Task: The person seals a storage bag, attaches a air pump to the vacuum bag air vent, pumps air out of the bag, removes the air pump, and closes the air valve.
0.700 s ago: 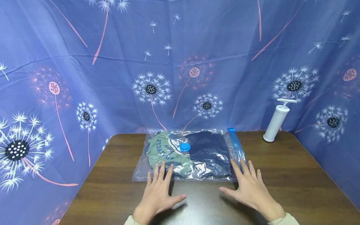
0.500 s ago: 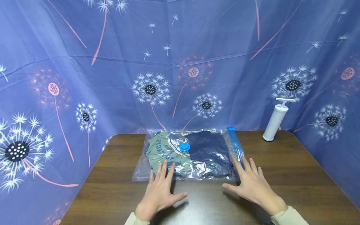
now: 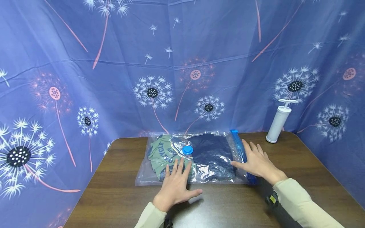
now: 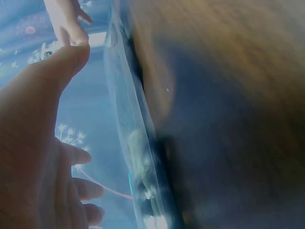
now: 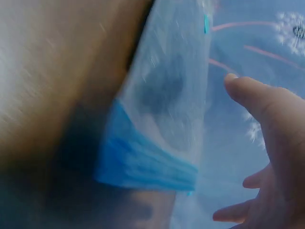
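A clear plastic bag lies flat on the wooden table, holding a green printed garment and a dark navy one. Between them sits a round blue valve; a blue zip strip runs down the bag's right end. My left hand, fingers spread, is over the bag's near edge by the green garment. With fingers extended, my right hand is over the zip end. In the right wrist view the blue strip lies beside that hand, with a gap between. Neither hand holds anything.
A white hand pump stands at the table's back right corner. Blue cloth with dandelion prints hangs behind the table and along both sides.
My right hand has moved forward and slightly right, from the bag's near corner to beside the zip strip. The left hand has shifted right along the near edge. The bag lies nearly as before.
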`<state>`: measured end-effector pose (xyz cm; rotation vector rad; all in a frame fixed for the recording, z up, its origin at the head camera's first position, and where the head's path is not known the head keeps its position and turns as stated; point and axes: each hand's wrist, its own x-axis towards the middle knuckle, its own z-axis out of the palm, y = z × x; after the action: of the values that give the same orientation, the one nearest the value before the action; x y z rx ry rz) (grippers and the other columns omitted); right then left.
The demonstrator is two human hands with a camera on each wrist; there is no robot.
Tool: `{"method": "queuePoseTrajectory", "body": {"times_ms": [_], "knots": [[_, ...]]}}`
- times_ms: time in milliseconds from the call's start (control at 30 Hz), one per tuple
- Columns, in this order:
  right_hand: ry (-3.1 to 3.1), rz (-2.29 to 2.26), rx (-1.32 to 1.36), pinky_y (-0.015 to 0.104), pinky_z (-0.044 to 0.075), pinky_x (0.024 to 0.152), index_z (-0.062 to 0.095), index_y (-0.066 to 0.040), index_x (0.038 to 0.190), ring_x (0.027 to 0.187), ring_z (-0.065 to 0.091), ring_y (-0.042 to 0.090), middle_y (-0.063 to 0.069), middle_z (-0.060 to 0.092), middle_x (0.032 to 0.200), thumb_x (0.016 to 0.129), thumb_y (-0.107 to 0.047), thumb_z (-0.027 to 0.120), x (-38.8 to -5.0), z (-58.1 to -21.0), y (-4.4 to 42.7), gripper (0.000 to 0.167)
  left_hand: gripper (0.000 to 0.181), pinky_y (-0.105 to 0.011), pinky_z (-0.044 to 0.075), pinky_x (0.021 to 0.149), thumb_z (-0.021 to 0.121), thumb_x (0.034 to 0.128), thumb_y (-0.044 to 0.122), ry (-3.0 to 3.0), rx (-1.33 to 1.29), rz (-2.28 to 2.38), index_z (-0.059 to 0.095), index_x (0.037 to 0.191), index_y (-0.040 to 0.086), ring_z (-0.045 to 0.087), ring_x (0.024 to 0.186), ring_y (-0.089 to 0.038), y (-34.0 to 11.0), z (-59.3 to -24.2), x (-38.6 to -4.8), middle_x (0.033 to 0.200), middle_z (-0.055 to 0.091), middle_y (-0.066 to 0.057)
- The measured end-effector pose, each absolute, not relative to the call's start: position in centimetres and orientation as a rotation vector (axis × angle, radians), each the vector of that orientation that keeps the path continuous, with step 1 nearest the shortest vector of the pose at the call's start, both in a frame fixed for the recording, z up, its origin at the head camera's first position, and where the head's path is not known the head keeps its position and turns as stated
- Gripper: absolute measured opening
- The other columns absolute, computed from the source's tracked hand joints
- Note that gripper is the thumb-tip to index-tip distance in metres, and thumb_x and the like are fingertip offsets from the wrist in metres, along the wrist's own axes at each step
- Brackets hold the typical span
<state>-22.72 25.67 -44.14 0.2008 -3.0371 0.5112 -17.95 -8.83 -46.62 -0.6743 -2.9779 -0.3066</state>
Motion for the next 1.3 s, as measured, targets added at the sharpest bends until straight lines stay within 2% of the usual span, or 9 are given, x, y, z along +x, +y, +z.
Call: {"method": "queuePoseTrajectory", "body": {"times_ms": [300,533,733,833,900,967,1067,1233,1300], "knots": [[-3.156,0.800,0.177,0.078,0.035,0.106,0.001,0.015,0.157,0.139,0.026,0.068,0.049,0.017,0.155,0.092,-0.066,0.063,-29.6,-43.1,28.0,0.121,0.111,-0.073,0.019,0.120,0.054,0.0812,0.087,-2.994,-0.727,-0.271,0.021,0.166,0.023,0.013,0.158,-0.043,-5.9,-45.8,-19.0,0.173,0.014,-0.014],[-3.254,1.069,-0.041,0.072,0.035,0.111,-0.010,0.011,0.158,0.144,0.021,0.063,0.045,0.003,0.161,0.096,-0.066,0.057,-33.6,-43.7,28.6,0.120,0.109,-0.073,0.023,0.118,0.052,0.0822,0.087,-2.980,-0.814,-0.249,0.021,0.166,0.024,0.013,0.158,-0.041,-3.6,-44.9,-19.1,0.173,0.015,-0.013],[-3.188,1.361,-0.185,0.066,0.040,0.111,-0.014,0.009,0.158,0.148,0.019,0.059,0.040,-0.006,0.163,0.101,-0.053,0.057,-35.6,-45.0,28.1,0.110,0.108,-0.072,0.026,0.118,0.051,0.0822,0.088,-2.989,-0.845,-0.197,0.023,0.165,0.025,0.019,0.157,-0.041,-2.8,-45.1,-19.1,0.172,0.018,-0.012],[-3.149,1.451,-0.236,0.063,0.044,0.110,-0.010,0.009,0.159,0.147,0.025,0.056,0.040,0.001,0.163,0.104,-0.047,0.054,-36.1,-45.7,27.9,0.102,0.108,-0.072,0.028,0.117,0.051,0.0823,0.088,-3.002,-0.864,-0.189,0.025,0.165,0.024,0.021,0.157,-0.041,-2.6,-45.3,-19.0,0.172,0.020,-0.012],[-3.112,1.489,-0.276,0.060,0.048,0.106,-0.005,0.009,0.160,0.139,0.038,0.053,0.040,0.017,0.158,0.105,-0.042,0.052,-36.4,-45.8,28.0,0.094,0.108,-0.072,0.028,0.117,0.051,0.0824,0.088,-2.997,-0.881,-0.196,0.025,0.165,0.023,0.022,0.156,-0.041,-2.4,-45.4,-19.1,0.172,0.020,-0.013],[-3.081,1.519,-0.289,0.056,0.053,0.100,0.001,0.011,0.159,0.120,0.052,0.046,0.037,0.039,0.138,0.106,-0.038,0.050,-36.6,-45.7,28.1,0.087,0.108,-0.072,0.029,0.117,0.051,0.0824,0.088,-2.989,-0.885,-0.199,0.025,0.165,0.023,0.023,0.156,-0.041,-2.2,-45.4,-19.1,0.172,0.021,-0.012],[-3.068,1.553,-0.281,0.048,0.056,0.088,0.011,0.011,0.158,0.091,0.052,0.031,0.020,0.047,0.102,0.107,-0.033,0.050,-36.8,-45.4,28.2,0.078,0.109,-0.071,0.030,0.117,0.051,0.0817,0.089,-2.987,-0.848,-0.191,0.026,0.165,0.023,0.022,0.157,-0.040,-2.0,-45.2,-19.2,0.172,0.022,-0.011],[-3.122,1.515,-0.207,0.048,0.056,0.086,0.028,0.013,0.151,0.083,0.049,0.026,0.017,0.047,0.095,0.108,-0.024,0.048,-36.8,-45.3,28.2,0.060,0.110,-0.070,0.029,0.118,0.052,0.0809,0.089,-2.992,-0.785,-0.188,0.026,0.164,0.022,0.021,0.157,-0.040,-2.1,-45.2,-19.4,0.171,0.023,-0.011],[-3.133,1.486,-0.179,0.053,0.057,0.091,0.032,0.016,0.148,0.092,0.055,0.025,0.022,0.049,0.111,0.108,-0.021,0.049,-36.8,-45.4,28.3,0.057,0.110,-0.070,0.028,0.118,0.052,0.0811,0.089,-2.983,-0.781,-0.193,0.027,0.164,0.022,0.022,0.157,-0.040,-2.2,-45.2,-19.5,0.171,0.023,-0.011]]}}
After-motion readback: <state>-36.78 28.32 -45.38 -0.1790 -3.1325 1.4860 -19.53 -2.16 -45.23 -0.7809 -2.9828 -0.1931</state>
